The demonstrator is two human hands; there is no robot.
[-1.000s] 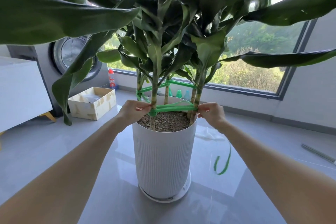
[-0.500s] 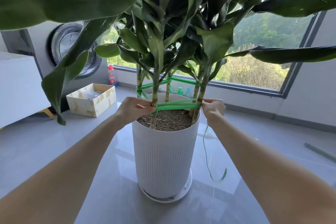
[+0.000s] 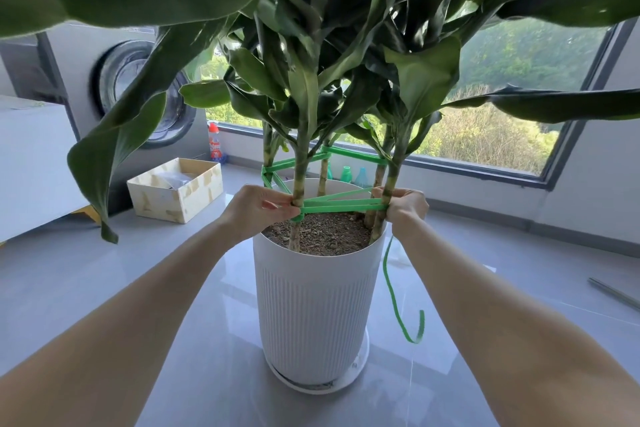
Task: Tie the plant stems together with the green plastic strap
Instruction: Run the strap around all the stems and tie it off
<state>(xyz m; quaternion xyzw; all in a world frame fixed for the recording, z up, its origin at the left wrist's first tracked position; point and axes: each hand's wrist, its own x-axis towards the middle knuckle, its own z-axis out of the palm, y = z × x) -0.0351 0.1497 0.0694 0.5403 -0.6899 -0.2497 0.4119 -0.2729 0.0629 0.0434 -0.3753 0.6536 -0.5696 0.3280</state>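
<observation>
A tall leafy plant grows from soil in a white ribbed pot (image 3: 313, 308). Several pale stems (image 3: 299, 184) rise from the soil. A green plastic strap (image 3: 343, 207) runs between the front stems just above the pot rim, and a higher loop of strap circles the stems behind. My left hand (image 3: 258, 210) pinches the strap at the front left stem. My right hand (image 3: 405, 208) grips the strap at the front right stem. The strap's loose tail hangs below my right hand, curling beside the pot.
A washing machine (image 3: 138, 94) stands at the back left, with an open cardboard box (image 3: 176, 189) and a red-capped bottle (image 3: 215, 142) on the grey floor. A white cabinet (image 3: 31, 163) is at left. Big leaves hang overhead. A window sill runs behind.
The strap's loose tail has swung closer to the pot and hangs straighter under my right hand. Both hands stay at the stems, and the view has shifted closer to the plant.
</observation>
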